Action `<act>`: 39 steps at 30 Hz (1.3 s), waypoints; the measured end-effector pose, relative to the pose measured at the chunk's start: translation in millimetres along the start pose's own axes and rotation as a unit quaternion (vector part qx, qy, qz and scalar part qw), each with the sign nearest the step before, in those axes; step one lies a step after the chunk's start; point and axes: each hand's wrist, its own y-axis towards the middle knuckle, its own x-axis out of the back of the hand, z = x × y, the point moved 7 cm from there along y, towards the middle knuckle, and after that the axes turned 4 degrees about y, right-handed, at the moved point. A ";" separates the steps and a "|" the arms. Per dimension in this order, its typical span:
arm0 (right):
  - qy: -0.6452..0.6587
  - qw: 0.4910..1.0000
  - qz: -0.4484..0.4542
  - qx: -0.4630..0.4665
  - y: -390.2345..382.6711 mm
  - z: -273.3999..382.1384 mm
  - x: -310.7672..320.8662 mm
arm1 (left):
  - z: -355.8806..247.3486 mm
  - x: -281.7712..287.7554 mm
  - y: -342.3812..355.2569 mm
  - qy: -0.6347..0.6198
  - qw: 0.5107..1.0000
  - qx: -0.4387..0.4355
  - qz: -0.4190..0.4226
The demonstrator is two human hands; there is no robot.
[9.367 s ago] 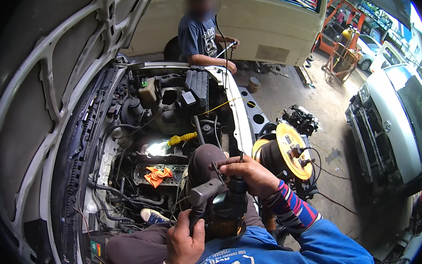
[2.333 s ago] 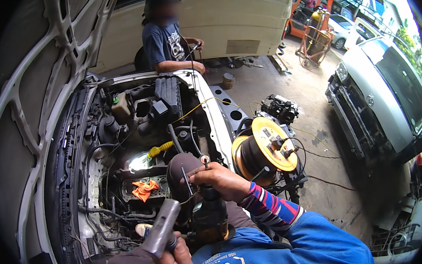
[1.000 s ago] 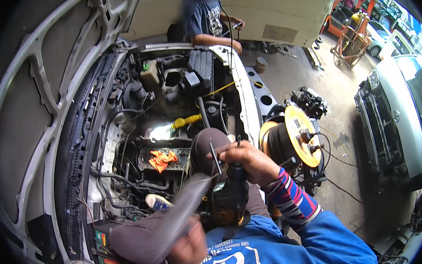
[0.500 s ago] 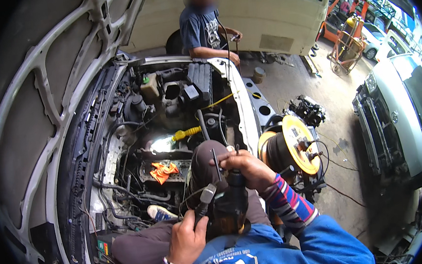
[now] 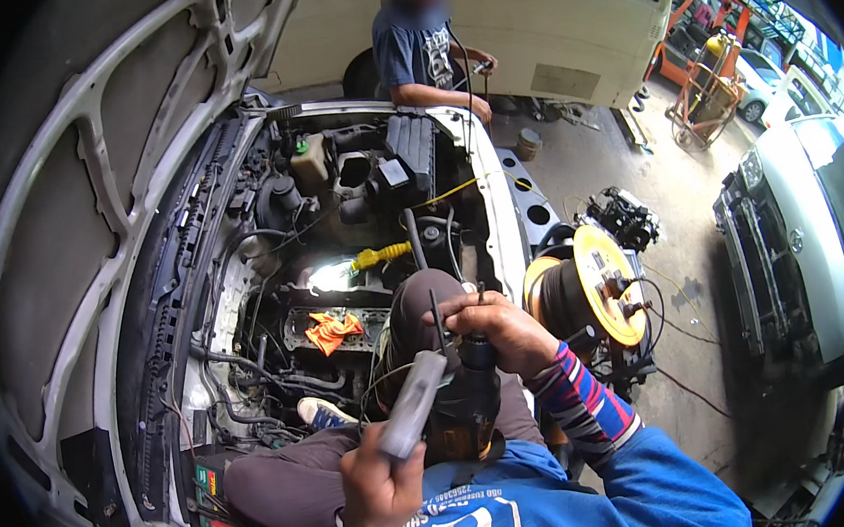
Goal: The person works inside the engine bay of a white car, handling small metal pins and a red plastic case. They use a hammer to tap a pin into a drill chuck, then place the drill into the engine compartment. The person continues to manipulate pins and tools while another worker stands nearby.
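Note:
My left hand [image 5: 383,480] is closed round a grey, bar-like tool [image 5: 412,405], smeared by motion and tilted up to the right. A black power drill [image 5: 465,410] stands upright in my lap, chuck upward. My right hand [image 5: 503,332] is bent over the chuck, and its fingertips pinch a thin dark rod [image 5: 437,312]. The rod's lower end is close to the left hand's tool; I cannot tell whether they touch. Beyond my knee, an orange cloth [image 5: 333,333] lies on the exposed engine block [image 5: 297,325].
I sit in an open engine bay beneath the raised hood [image 5: 59,245]. A lit yellow work lamp [image 5: 381,255] lies beyond my knee. On the right stand a yellow cable reel [image 5: 613,287] and a white car [image 5: 801,230]. Another person [image 5: 419,58] stands at the far fender.
The left hand has moved slightly right and turned its tool, which now shows a longer grey side. The right hand stays at the chuck with the rod. The whole view has shifted slightly.

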 end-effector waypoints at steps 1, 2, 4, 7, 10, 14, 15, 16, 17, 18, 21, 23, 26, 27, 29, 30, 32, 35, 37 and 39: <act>-0.008 1.000 -0.008 -0.030 1.8 -4.2 2.0 | -7.7 4.9 -3.4 -0.048 0.996 -0.052 -0.059; 0.007 1.000 0.008 -0.007 1.2 -2.7 -0.2 | -12.6 11.3 -7.0 -0.052 0.986 -0.094 -0.127; -0.004 1.000 -0.012 -0.021 4.5 -5.5 3.5 | -10.0 6.9 -3.2 -0.015 0.985 -0.098 -0.142; -0.093 0.993 -0.005 0.073 6.3 7.0 2.6 | 18.5 -20.4 15.6 0.123 0.989 0.052 0.062; -0.099 0.994 -0.023 0.045 3.9 4.6 4.3 | 6.4 -5.7 23.6 0.039 0.999 0.021 0.004; -0.050 0.996 0.054 0.053 -8.9 4.3 -16.9 | 14.1 -7.0 39.3 -0.139 0.979 0.147 -0.001; -0.048 0.995 0.057 0.059 -11.7 4.8 -21.7 | 16.8 -10.0 44.7 -0.171 0.970 0.172 0.000; -0.030 0.997 0.063 0.038 -13.8 1.5 -27.2 | 20.5 -13.4 51.2 -0.200 0.961 0.193 -0.002; -0.046 0.995 0.073 0.048 -17.4 2.2 -32.4 | 21.3 -17.7 56.7 -0.231 0.953 0.197 0.003; -0.062 0.993 0.083 0.056 -20.4 3.1 -37.0 | 21.4 -20.3 63.7 -0.253 0.950 0.185 0.012; -0.026 0.995 0.079 0.062 -25.8 0.9 -45.5 | 23.6 -28.6 72.4 -0.291 0.935 0.199 0.039; -0.014 0.995 0.070 0.076 -28.3 0.8 -46.5 | 23.8 -32.2 73.1 -0.296 0.929 0.215 0.060; -0.015 0.994 0.060 0.093 -30.2 0.7 -45.6 | 19.6 -31.1 75.0 -0.316 0.926 0.200 0.049; -0.023 0.993 0.062 0.095 -31.7 0.7 -45.0 | 21.2 -32.4 74.9 -0.334 0.916 0.217 0.051; -0.043 0.992 0.066 0.094 -34.4 1.1 -43.7 | 25.3 -33.6 76.1 -0.374 0.894 0.241 0.047; -0.056 0.992 0.070 0.091 -36.6 1.6 -42.7 | 28.5 -31.5 77.5 -0.376 0.892 0.249 0.033; -0.075 0.989 0.089 0.093 -42.3 4.6 -42.2 | 35.4 -24.0 81.3 -0.386 0.887 0.256 -0.005; -0.059 0.986 0.132 0.077 -51.6 8.9 -41.3 | 40.7 -12.8 85.8 -0.431 0.866 0.254 -0.014; -0.070 0.985 0.136 0.075 -55.6 12.1 -38.4 | 42.4 -4.8 85.6 -0.453 0.852 0.261 -0.016; -0.079 0.987 0.129 0.060 -56.3 11.4 -36.2 | 38.5 -1.8 84.3 -0.463 0.849 0.255 0.005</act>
